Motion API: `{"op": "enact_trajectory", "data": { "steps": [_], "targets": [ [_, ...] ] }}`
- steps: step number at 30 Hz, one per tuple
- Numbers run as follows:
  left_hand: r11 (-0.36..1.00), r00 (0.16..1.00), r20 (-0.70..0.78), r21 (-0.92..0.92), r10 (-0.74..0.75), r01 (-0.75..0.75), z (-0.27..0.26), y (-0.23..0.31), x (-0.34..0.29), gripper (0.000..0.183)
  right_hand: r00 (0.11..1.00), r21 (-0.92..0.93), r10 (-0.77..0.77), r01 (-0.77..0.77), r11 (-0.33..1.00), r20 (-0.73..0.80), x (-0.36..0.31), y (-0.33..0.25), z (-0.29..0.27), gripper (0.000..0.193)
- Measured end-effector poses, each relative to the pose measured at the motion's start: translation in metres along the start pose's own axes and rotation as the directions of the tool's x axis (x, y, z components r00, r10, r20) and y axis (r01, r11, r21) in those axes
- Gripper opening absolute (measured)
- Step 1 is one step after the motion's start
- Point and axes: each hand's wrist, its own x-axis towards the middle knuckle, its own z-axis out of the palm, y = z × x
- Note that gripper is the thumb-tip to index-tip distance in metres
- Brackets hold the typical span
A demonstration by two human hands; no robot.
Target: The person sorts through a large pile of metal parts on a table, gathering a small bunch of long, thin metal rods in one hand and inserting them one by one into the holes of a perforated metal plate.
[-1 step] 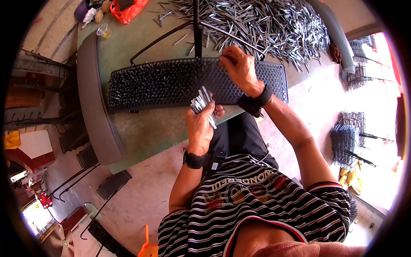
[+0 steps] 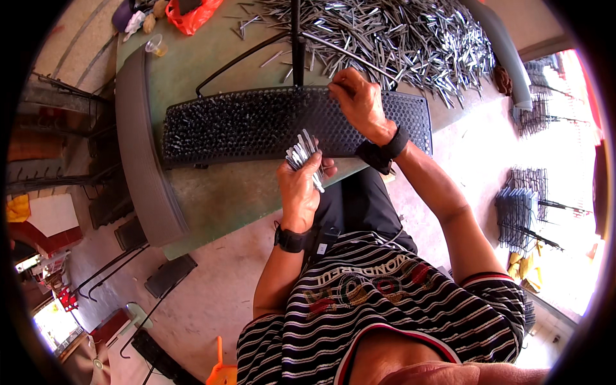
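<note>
A bundle of thin, flat silvery metal strips (image 2: 300,153) fans out of my left hand (image 2: 300,188), which is closed around it just in front of a long black perforated panel (image 2: 410,122). Strips like these stand packed in the holes across the panel's left part; toward the right, the holes show bare. Over the right-centre of the panel is my right hand (image 2: 364,106), its thumb and fingers drawn together. Whatever those fingertips hold is hidden or too small to make out. Both wrists carry black bands.
A large heap of loose metal strips (image 2: 410,38) covers the far side of the green table (image 2: 224,205). Black metal rods (image 2: 297,51) rise behind the panel. A grey padded edge (image 2: 144,147) bounds the table's left; a plastic cup (image 2: 156,45) and red bag (image 2: 191,18) lie at far left.
</note>
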Motion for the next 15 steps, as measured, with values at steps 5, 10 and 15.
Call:
{"op": "enact_trajectory", "data": {
  "steps": [5, 10, 15],
  "targets": [
    [0.999, 1.000, -0.028, 0.033, -0.001, 0.002, -0.0056, -0.0004, 0.0008, 0.020, 0.991, -0.214, -0.137, 0.133, 0.968, -0.003, 0.0001, -0.0009, 0.0000, 0.015],
    [1.000, 1.000, -0.017, 0.001, 0.012, -0.012, -0.0051, -0.0019, 0.0007, 0.018, 0.987, -0.235, -0.156, 0.159, 0.959, 0.033, 0.0036, -0.0003, 0.0005, 0.013],
    [0.999, 0.998, -0.062, 0.030, -0.023, 0.025, -0.0023, 0.0026, -0.0036, 0.019, 0.984, -0.309, -0.139, 0.168, 0.936, 0.111, 0.0026, 0.0039, 0.0000, 0.009]
  ]
}}
